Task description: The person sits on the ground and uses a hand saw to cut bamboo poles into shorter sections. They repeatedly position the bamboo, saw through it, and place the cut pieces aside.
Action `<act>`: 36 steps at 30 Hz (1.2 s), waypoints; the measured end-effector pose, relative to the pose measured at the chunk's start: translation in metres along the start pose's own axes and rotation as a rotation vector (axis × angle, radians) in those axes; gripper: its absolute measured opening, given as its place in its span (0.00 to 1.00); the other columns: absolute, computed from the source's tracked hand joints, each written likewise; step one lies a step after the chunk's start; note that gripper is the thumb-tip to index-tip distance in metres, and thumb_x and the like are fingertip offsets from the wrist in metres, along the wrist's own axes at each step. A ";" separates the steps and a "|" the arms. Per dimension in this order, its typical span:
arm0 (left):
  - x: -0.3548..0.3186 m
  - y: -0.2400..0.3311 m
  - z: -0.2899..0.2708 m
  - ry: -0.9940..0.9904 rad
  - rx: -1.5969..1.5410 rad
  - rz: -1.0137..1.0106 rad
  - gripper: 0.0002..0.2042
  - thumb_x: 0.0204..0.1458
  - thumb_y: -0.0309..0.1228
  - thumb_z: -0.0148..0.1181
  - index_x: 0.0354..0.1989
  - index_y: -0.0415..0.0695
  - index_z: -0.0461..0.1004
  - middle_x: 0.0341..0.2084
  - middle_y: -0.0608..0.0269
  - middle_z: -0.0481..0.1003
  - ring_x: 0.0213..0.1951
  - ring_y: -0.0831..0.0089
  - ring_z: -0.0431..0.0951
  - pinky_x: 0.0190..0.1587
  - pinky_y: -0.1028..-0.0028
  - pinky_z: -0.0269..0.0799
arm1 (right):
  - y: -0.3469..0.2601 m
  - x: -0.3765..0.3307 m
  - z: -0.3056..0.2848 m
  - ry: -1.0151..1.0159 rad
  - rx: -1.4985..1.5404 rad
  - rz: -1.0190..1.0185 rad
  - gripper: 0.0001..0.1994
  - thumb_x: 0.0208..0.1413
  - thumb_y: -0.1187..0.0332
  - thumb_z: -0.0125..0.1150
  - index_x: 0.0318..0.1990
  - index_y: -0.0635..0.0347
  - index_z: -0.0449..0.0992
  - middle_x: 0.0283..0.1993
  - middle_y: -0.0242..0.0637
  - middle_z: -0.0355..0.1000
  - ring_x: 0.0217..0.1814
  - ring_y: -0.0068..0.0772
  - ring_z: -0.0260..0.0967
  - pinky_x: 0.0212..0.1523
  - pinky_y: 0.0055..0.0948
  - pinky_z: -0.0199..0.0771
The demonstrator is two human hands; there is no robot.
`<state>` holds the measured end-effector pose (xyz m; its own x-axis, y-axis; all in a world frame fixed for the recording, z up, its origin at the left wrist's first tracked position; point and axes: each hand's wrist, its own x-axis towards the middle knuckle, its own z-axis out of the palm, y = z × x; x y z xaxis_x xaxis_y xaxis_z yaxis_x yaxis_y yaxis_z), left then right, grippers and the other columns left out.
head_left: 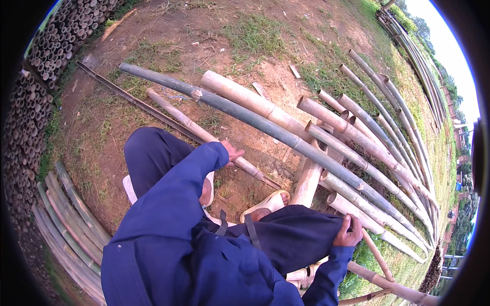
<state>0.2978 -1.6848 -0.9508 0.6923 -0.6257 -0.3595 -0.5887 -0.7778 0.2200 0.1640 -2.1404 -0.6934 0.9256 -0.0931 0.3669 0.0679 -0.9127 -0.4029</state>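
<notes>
My left hand [234, 152] is closed round a pale bamboo pole [190, 124], which slants across the ground in front of my bent leg. The near end of that pole narrows to a thin brown strip beside my sandal [265, 205]. My right hand [349, 230] rests at my right knee with its fingers curled in; whether anything is in them is hidden. Just beyond that knee is the cut end of another bamboo pole [352, 208]. A long green-grey bamboo pole [245, 113] crosses in front of me, beside a thick pale one [250, 97].
Many bamboo poles [367, 138] fan out to the right, propped over a thick bamboo crosspiece [308, 181]. A dark split length [135, 99] lies at the left. Cut bamboo is stacked [64, 43] at far left, and longer poles [71, 219] lie near left.
</notes>
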 end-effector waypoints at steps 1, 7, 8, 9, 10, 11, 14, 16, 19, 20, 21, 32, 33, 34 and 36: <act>0.000 0.002 -0.007 -0.010 -0.001 -0.020 0.28 0.54 0.45 0.70 0.56 0.45 0.64 0.39 0.46 0.81 0.42 0.49 0.85 0.41 0.52 0.78 | 0.001 0.002 0.001 -0.007 -0.010 -0.007 0.09 0.65 0.68 0.59 0.41 0.66 0.80 0.36 0.48 0.77 0.38 0.51 0.73 0.44 0.45 0.72; -0.022 -0.013 -0.043 0.012 0.040 -0.008 0.25 0.48 0.37 0.70 0.52 0.45 0.67 0.31 0.49 0.83 0.38 0.48 0.85 0.39 0.50 0.79 | 0.003 0.003 0.009 -0.017 0.102 0.031 0.11 0.67 0.66 0.57 0.41 0.66 0.80 0.38 0.49 0.78 0.40 0.51 0.76 0.46 0.44 0.73; -0.031 -0.015 -0.055 0.021 0.066 -0.022 0.24 0.47 0.37 0.69 0.51 0.45 0.68 0.31 0.49 0.82 0.37 0.49 0.85 0.39 0.51 0.79 | 0.005 0.002 0.010 -0.009 0.104 0.031 0.12 0.67 0.66 0.57 0.41 0.67 0.80 0.38 0.49 0.78 0.41 0.51 0.76 0.46 0.44 0.74; -0.038 -0.020 -0.064 0.033 0.084 -0.041 0.23 0.47 0.37 0.69 0.50 0.45 0.69 0.30 0.49 0.82 0.37 0.48 0.85 0.39 0.51 0.78 | 0.005 0.002 0.012 0.000 0.112 0.029 0.12 0.67 0.66 0.57 0.42 0.67 0.80 0.39 0.49 0.79 0.41 0.51 0.76 0.47 0.44 0.74; -0.045 -0.026 -0.071 0.046 0.103 -0.059 0.23 0.47 0.37 0.69 0.50 0.45 0.69 0.30 0.50 0.82 0.37 0.48 0.85 0.39 0.51 0.78 | 0.005 0.002 0.013 0.001 0.112 0.025 0.12 0.67 0.66 0.56 0.42 0.67 0.80 0.39 0.50 0.79 0.41 0.51 0.76 0.47 0.43 0.74; -0.054 -0.034 -0.081 0.058 0.125 -0.081 0.23 0.47 0.37 0.68 0.50 0.45 0.69 0.29 0.50 0.82 0.37 0.48 0.85 0.38 0.51 0.78 | 0.002 0.004 0.013 0.002 0.117 0.018 0.12 0.68 0.65 0.56 0.42 0.68 0.80 0.39 0.50 0.79 0.42 0.51 0.76 0.47 0.43 0.74; -0.077 -0.046 -0.113 0.058 0.129 -0.119 0.23 0.46 0.38 0.69 0.50 0.46 0.70 0.27 0.51 0.82 0.35 0.48 0.85 0.37 0.51 0.77 | 0.005 0.003 0.010 0.007 0.109 -0.003 0.13 0.68 0.65 0.56 0.42 0.68 0.80 0.40 0.50 0.79 0.42 0.51 0.77 0.48 0.44 0.74; -0.087 -0.063 -0.117 0.085 0.183 -0.123 0.23 0.46 0.42 0.70 0.49 0.48 0.71 0.26 0.52 0.82 0.33 0.49 0.84 0.36 0.52 0.77 | 0.008 0.001 0.009 0.013 0.119 -0.007 0.13 0.68 0.65 0.56 0.42 0.69 0.80 0.40 0.50 0.79 0.42 0.50 0.77 0.48 0.43 0.74; -0.092 -0.082 -0.129 0.132 0.189 -0.135 0.21 0.48 0.44 0.69 0.47 0.49 0.72 0.25 0.53 0.81 0.32 0.49 0.84 0.37 0.51 0.76 | 0.009 0.000 0.010 0.022 0.156 0.009 0.13 0.68 0.65 0.57 0.42 0.69 0.80 0.40 0.50 0.79 0.42 0.50 0.76 0.48 0.43 0.74; -0.092 -0.082 -0.137 0.124 0.179 -0.184 0.20 0.49 0.44 0.69 0.46 0.50 0.73 0.25 0.54 0.81 0.32 0.48 0.84 0.39 0.50 0.76 | 0.008 0.000 0.009 0.017 0.154 0.021 0.13 0.68 0.65 0.57 0.42 0.69 0.80 0.40 0.49 0.79 0.42 0.50 0.76 0.48 0.43 0.74; -0.092 -0.084 -0.140 0.149 0.161 -0.180 0.20 0.49 0.45 0.70 0.46 0.51 0.73 0.25 0.55 0.81 0.32 0.48 0.84 0.40 0.49 0.76 | 0.008 -0.001 0.007 0.012 0.153 0.033 0.13 0.68 0.65 0.57 0.42 0.69 0.80 0.40 0.49 0.79 0.42 0.50 0.76 0.48 0.42 0.74; -0.084 -0.107 -0.171 0.175 0.099 -0.143 0.20 0.49 0.42 0.71 0.49 0.51 0.75 0.31 0.50 0.81 0.39 0.46 0.83 0.44 0.50 0.77 | 0.013 -0.005 0.007 0.035 0.165 0.056 0.12 0.68 0.66 0.57 0.40 0.68 0.80 0.36 0.47 0.77 0.38 0.46 0.74 0.45 0.41 0.73; -0.085 -0.112 -0.173 0.188 0.092 -0.155 0.20 0.49 0.42 0.71 0.50 0.51 0.75 0.31 0.50 0.81 0.39 0.46 0.83 0.44 0.51 0.77 | 0.014 -0.005 0.008 0.035 0.169 0.067 0.12 0.68 0.66 0.57 0.40 0.68 0.80 0.36 0.47 0.77 0.38 0.46 0.74 0.45 0.40 0.73; -0.085 -0.116 -0.175 0.201 0.086 -0.168 0.20 0.49 0.42 0.71 0.50 0.51 0.76 0.31 0.50 0.81 0.39 0.46 0.83 0.44 0.51 0.77 | 0.015 -0.004 0.006 0.015 0.155 0.069 0.12 0.68 0.66 0.57 0.41 0.68 0.80 0.36 0.47 0.77 0.39 0.46 0.74 0.45 0.41 0.73; -0.087 -0.132 -0.171 0.201 0.074 -0.174 0.22 0.49 0.41 0.71 0.52 0.52 0.76 0.32 0.50 0.81 0.40 0.47 0.83 0.44 0.51 0.77 | 0.017 -0.004 0.007 0.024 0.128 0.063 0.12 0.68 0.66 0.57 0.41 0.68 0.80 0.37 0.48 0.78 0.39 0.47 0.74 0.46 0.42 0.72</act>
<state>0.3867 -1.5383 -0.7933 0.8503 -0.4877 -0.1976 -0.4773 -0.8730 0.1008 0.1636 -2.1526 -0.7077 0.9204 -0.1600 0.3567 0.0580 -0.8465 -0.5292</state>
